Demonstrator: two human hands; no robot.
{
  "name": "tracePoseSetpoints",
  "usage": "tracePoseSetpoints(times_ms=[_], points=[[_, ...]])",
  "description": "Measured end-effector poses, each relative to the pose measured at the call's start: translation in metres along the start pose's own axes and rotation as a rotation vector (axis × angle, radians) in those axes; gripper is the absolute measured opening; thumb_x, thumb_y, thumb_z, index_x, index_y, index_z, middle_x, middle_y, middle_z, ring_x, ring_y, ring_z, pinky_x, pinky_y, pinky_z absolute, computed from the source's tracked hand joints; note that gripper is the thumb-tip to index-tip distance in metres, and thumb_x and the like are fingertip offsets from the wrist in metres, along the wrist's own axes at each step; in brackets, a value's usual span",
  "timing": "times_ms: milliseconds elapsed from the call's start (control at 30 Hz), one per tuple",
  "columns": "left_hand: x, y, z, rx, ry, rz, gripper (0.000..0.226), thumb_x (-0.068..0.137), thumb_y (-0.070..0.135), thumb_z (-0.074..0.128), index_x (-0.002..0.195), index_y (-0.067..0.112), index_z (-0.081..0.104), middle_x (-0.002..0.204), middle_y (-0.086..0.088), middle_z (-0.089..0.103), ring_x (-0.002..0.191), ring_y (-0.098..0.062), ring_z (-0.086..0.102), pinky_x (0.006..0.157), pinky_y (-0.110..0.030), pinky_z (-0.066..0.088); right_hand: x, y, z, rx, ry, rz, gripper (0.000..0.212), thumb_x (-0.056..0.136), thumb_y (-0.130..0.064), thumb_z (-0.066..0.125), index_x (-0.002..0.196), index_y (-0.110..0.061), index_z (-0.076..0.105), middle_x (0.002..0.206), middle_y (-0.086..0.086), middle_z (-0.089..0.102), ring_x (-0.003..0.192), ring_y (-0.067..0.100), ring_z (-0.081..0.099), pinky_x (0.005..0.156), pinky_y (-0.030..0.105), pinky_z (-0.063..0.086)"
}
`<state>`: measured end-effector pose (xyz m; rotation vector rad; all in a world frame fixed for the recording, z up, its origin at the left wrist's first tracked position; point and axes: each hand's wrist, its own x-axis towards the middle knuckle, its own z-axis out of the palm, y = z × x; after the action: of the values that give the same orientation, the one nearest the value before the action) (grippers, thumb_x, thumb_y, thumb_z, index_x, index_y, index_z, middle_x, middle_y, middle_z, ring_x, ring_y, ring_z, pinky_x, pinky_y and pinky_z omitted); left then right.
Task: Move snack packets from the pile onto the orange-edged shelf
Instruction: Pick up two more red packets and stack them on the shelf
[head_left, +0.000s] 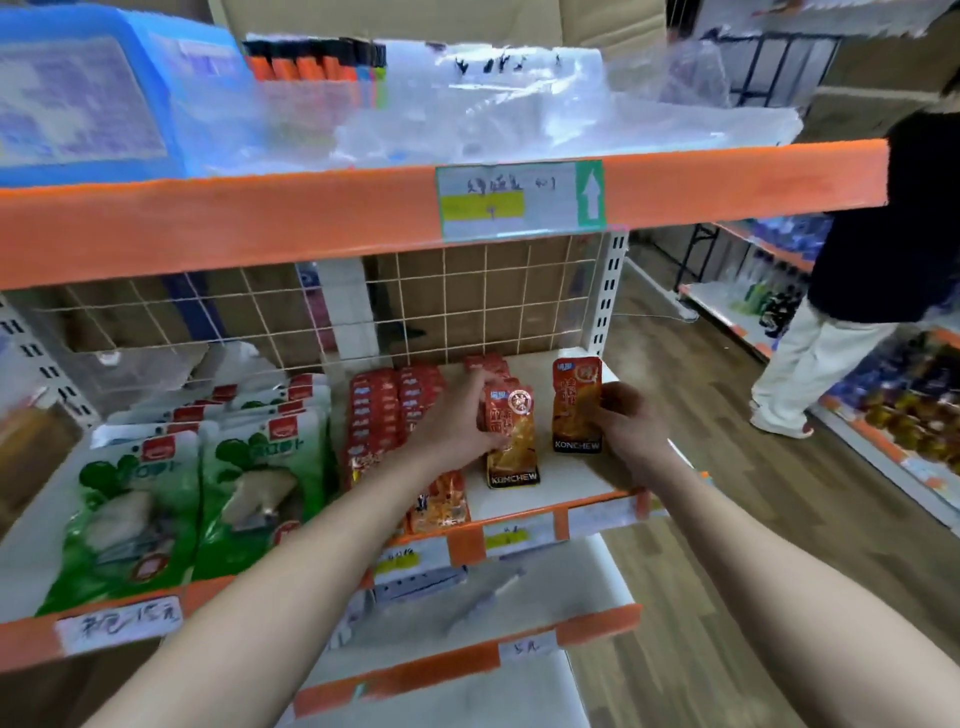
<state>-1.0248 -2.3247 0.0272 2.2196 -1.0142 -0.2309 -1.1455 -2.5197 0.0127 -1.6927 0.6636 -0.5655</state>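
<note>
head: left hand (457, 421) grips packet (511, 447); right hand (626, 423), second packet (576, 405)

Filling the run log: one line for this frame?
left hand grips left packet | right hand grips right packet | both upright at orange-edged shelf | stage: placing

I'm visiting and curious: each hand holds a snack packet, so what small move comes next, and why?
Probably the left hand leans its packet against the short row behind and lets go: it is low on the shelf, and the right hand holds another packet.
</note>
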Motion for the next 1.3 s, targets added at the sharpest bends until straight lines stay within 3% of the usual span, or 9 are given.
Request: tracePoseSetpoints(times_ms=[100, 267, 433, 733, 833, 933, 1033, 1167, 1300], points=[[-0.002, 0.005, -0.002, 0.186, 0.004, -0.023, 0.075, 0.075, 0.037, 0.085, 0.137, 0.021, 0.047, 0.141, -0.002, 0.049, 0.132, -0.021, 0.043, 0.106, -0.033, 0.036, 0.008, 0.008, -0.004, 0.056, -0.024, 0.043, 0.009, 0.091, -0.003, 0.066, 0.099, -0.006, 0.07, 0.093, 0.01, 0.075, 0.073, 0.012, 0.072, 0.06, 0.019, 0.057], [-0.002, 0.01, -0.001, 0.365, 0.006, -0.071, 0.079, 0.075, 0.052, 0.081, 0.14, 0.023, 0.047, 0.149, 0.004, 0.047, 0.137, -0.019, 0.033, 0.108, -0.034, 0.03, 0.015, 0.018, -0.007, 0.05, -0.057, 0.055, 0.011, 0.088, -0.008, 0.069, 0.098, -0.01, 0.072, 0.093, 0.006, 0.077, 0.084, 0.02, 0.074, 0.081, 0.039, 0.061], [-0.004, 0.011, 0.004, 0.381, -0.01, -0.119, 0.075, 0.077, 0.054, 0.078, 0.14, 0.025, 0.048, 0.146, 0.006, 0.048, 0.137, -0.019, 0.032, 0.108, -0.035, 0.029, 0.018, 0.023, -0.008, -0.054, -0.127, 0.015, 0.023, 0.074, -0.034, 0.069, 0.09, -0.018, 0.073, 0.087, -0.002, 0.077, 0.085, 0.02, 0.073, 0.083, 0.05, 0.059], [-0.017, 0.014, 0.004, 0.276, 0.06, -0.14, 0.076, 0.082, 0.049, 0.076, 0.146, 0.024, 0.044, 0.15, 0.004, 0.042, 0.144, -0.023, 0.025, 0.118, -0.042, 0.025, 0.015, 0.021, -0.008, -0.026, -0.117, 0.027, 0.022, 0.075, -0.036, 0.068, 0.09, -0.02, 0.07, 0.089, -0.002, 0.076, 0.088, 0.022, 0.072, 0.086, 0.05, 0.058], [-0.04, 0.004, 0.008, 0.269, 0.225, -0.017, 0.051, 0.091, 0.046, 0.066, 0.135, 0.025, 0.054, 0.139, 0.005, 0.052, 0.135, -0.019, 0.035, 0.11, -0.031, 0.026, 0.01, 0.013, -0.007, 0.023, -0.092, 0.032, 0.007, 0.086, -0.017, 0.071, 0.092, -0.015, 0.07, 0.091, 0.002, 0.075, 0.089, 0.023, 0.072, 0.086, 0.045, 0.059], [-0.064, -0.015, 0.01, 0.323, 0.287, 0.096, 0.038, 0.093, 0.044, 0.052, 0.12, 0.02, 0.064, 0.122, 0.001, 0.063, 0.119, -0.02, 0.049, 0.104, -0.037, 0.037, 0.006, 0.009, -0.007, 0.115, -0.096, 0.046, 0.011, 0.09, -0.004, 0.069, 0.097, -0.012, 0.068, 0.094, 0.003, 0.074, 0.085, 0.017, 0.071, 0.078, 0.031, 0.058], [-0.076, -0.029, 0.008, 0.321, 0.336, 0.124, 0.034, 0.092, 0.039, 0.05, 0.112, 0.019, 0.068, 0.112, 0.001, 0.066, 0.109, -0.022, 0.055, 0.096, -0.04, 0.043, 0.003, 0.007, -0.007, 0.147, -0.105, 0.038, 0.017, 0.089, -0.003, 0.07, 0.104, -0.007, 0.066, 0.098, 0.007, 0.073, 0.082, 0.015, 0.07, 0.071, 0.024, 0.056], [-0.078, -0.035, 0.008, 0.309, 0.349, 0.12, 0.033, 0.092, 0.04, 0.05, 0.111, 0.019, 0.067, 0.112, 0.003, 0.065, 0.108, -0.023, 0.055, 0.094, -0.041, 0.043, -0.003, 0.003, -0.003, 0.145, -0.11, -0.001, 0.018, 0.087, -0.003, 0.073, 0.103, -0.007, 0.067, 0.099, 0.009, 0.075, 0.088, 0.02, 0.072, 0.08, 0.032, 0.058], [-0.078, -0.035, 0.011, 0.324, 0.297, 0.135, 0.036, 0.091, 0.043, 0.052, 0.116, 0.02, 0.065, 0.118, 0.003, 0.062, 0.114, -0.022, 0.049, 0.096, -0.036, 0.039, -0.024, 0.001, 0.014, 0.015, -0.28, -0.04, 0.023, 0.087, -0.008, 0.075, 0.108, -0.005, 0.065, 0.096, 0.009, 0.076, 0.08, 0.018, 0.073, 0.069, 0.027, 0.057]])
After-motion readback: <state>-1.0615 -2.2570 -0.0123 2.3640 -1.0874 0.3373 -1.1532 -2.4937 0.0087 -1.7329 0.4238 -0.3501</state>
